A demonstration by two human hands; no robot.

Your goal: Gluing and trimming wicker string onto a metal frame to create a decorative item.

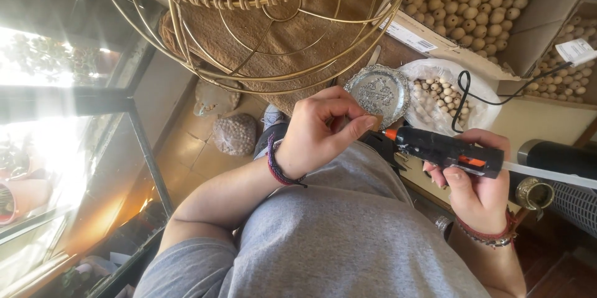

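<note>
Left hand: raised before the chest, fingers curled, thumb pinched against forefinger. Right hand: fingers wrapped in a closed grip, wrist bent inward

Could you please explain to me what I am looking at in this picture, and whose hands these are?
This is one view from a camera worn on a person's head, looking down at their own two hands and grey shirt. The left hand pinches a small tan piece between its fingertips. The right hand holds a black glue gun with an orange tip aimed at that piece. Beyond the hands lie a round silver dish, a white bag of wooden beads and a cardboard box of beads. A gold wire frame fills the top.
</note>
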